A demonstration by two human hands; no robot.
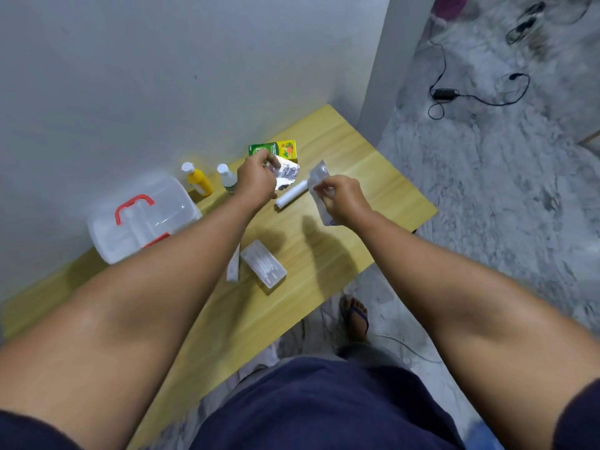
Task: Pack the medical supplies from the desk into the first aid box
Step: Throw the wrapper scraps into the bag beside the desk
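Note:
A clear plastic first aid box (107, 235) with a red handle sits closed on the left of the wooden desk (357, 203). My left hand (255, 181) grips silver blister packs (287, 175) above the desk. My right hand (342, 198) pinches a clear plastic packet (319, 173). Between the hands lies a white bandage roll (292, 193). A green and yellow carton (276, 147) stands behind my left hand. A yellow bottle (198, 180) and a small white-capped bottle (227, 178) stand by the wall. A clear flat case (263, 267) and a white sachet (233, 267) lie nearer me.
The desk stands against a white wall (130, 92); its right edge borders a grey rough floor (487, 190). A black power adapter with cables (444, 94) lies on the floor. My foot in a sandal (355, 315) shows below the desk's near edge.

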